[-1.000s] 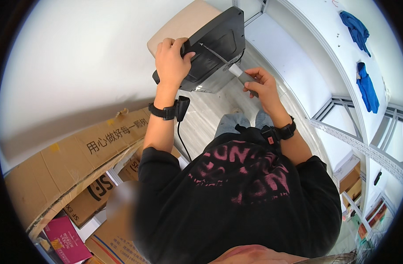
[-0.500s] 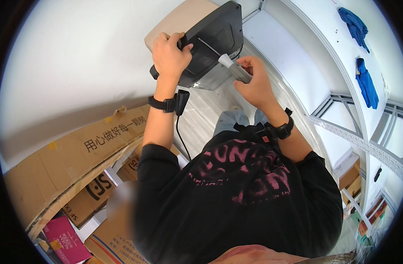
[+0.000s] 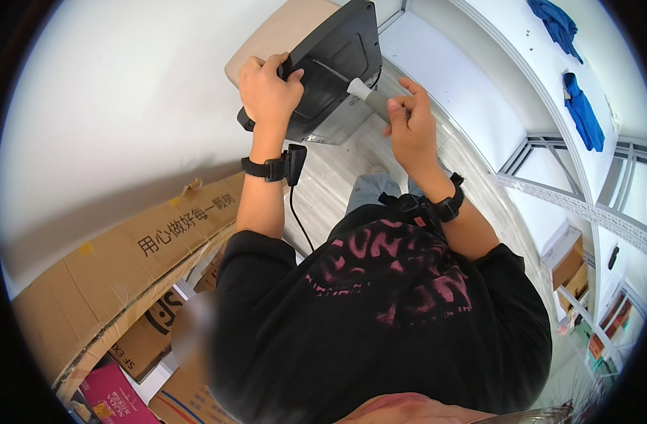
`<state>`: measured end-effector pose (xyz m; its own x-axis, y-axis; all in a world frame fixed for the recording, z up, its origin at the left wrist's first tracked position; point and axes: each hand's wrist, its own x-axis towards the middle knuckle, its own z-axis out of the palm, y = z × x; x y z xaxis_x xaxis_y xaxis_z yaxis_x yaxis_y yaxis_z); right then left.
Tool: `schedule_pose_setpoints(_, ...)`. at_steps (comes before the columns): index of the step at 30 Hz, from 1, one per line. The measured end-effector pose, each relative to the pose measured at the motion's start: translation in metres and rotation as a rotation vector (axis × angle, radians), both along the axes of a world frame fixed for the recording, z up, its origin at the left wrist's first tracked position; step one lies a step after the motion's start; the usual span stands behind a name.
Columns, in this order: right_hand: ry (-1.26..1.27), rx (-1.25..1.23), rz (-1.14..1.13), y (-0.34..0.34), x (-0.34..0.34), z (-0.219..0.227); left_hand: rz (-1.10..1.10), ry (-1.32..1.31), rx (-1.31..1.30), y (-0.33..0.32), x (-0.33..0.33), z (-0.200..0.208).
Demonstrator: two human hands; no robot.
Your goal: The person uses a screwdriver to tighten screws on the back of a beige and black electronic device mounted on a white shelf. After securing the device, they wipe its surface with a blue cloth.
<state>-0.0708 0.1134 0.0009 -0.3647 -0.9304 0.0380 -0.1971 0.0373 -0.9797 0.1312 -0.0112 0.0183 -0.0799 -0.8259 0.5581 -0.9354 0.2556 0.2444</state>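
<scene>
A black plastic panel-like device (image 3: 341, 60) is tilted up at the top centre, its moulded underside towards me. My left hand (image 3: 270, 92) grips its near left edge, fingers over the rim and thumb on the underside. In my right hand (image 3: 414, 131) is a screwdriver (image 3: 364, 92) with a white and grey handle. Its thin shaft slants up and left to the device's underside, close to my left thumb. The thumb and some fingers hold the handle's rear end while the index finger is raised. Whether the tip sits in a screw is too small to tell.
Behind the device is a beige surface (image 3: 274, 32), with a pale box (image 3: 344, 121) below it. Cardboard boxes (image 3: 118, 265) stand at lower left, a pink box (image 3: 115, 396) among them. White metal shelving (image 3: 465, 78) curves along the right, with blue cloths (image 3: 585, 116) there.
My right hand has shifted its hold on the screwdriver handle, with the index finger now lifted. The device and my left hand appear slightly further left in the view.
</scene>
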Motion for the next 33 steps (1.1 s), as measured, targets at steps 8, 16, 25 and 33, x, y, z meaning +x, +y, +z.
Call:
schedule_pose_setpoints(8,0.135,-0.116,0.021,0.007,-0.002,-0.026,0.024,0.039,0.024,0.0,-0.001,-0.002)
schedule_pose_setpoints(16,-0.163,0.14,0.026,0.015,-0.003,-0.006,0.035,0.032,0.006,0.003,-0.002,-0.003)
schedule_pose_setpoints(25,0.014,-0.056,-0.026,0.015,0.0,-0.034,0.037,0.042,0.021,0.004,-0.001,-0.003)
schedule_pose_setpoints(33,-0.537,0.204,0.101,0.015,-0.004,0.002,0.038,0.045,0.002,0.004,-0.004,-0.004)
